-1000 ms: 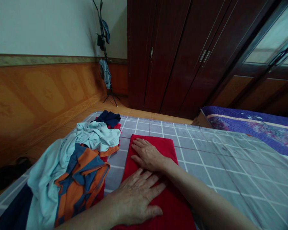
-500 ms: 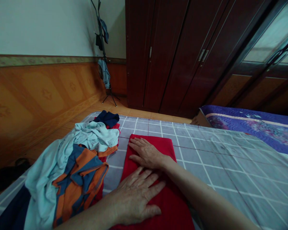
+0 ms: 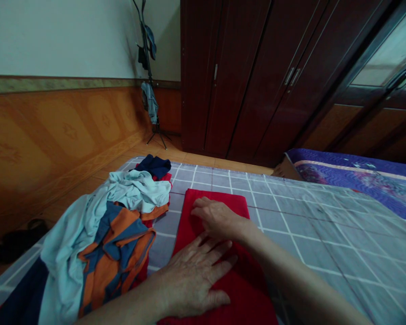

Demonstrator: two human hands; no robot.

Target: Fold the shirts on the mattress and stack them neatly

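A red cloth (image 3: 223, 198), folded into a long flat rectangle, lies on the checked grey bedsheet (image 3: 274, 203). My left hand (image 3: 198, 277) rests flat on its nearer part, fingers spread and holding nothing. Farther up the cloth is my right hand (image 3: 218, 219), its fingers bent and its wrist raised a little; whether it pinches any fabric is hidden. The two hands nearly touch, the left fingertips just below the right palm.
Left of the red cloth lies a loose heap with a pale blue garment (image 3: 77, 230), an orange and blue striped one (image 3: 118, 248) and a navy one (image 3: 154, 166). Beyond the bed stand a coat rack (image 3: 149, 67) and a dark wardrobe (image 3: 243, 76).
My right hand has curled its fingers and drawn them back from the cloth's far left corner. My left hand stays in place on the cloth. The view has shifted slightly.
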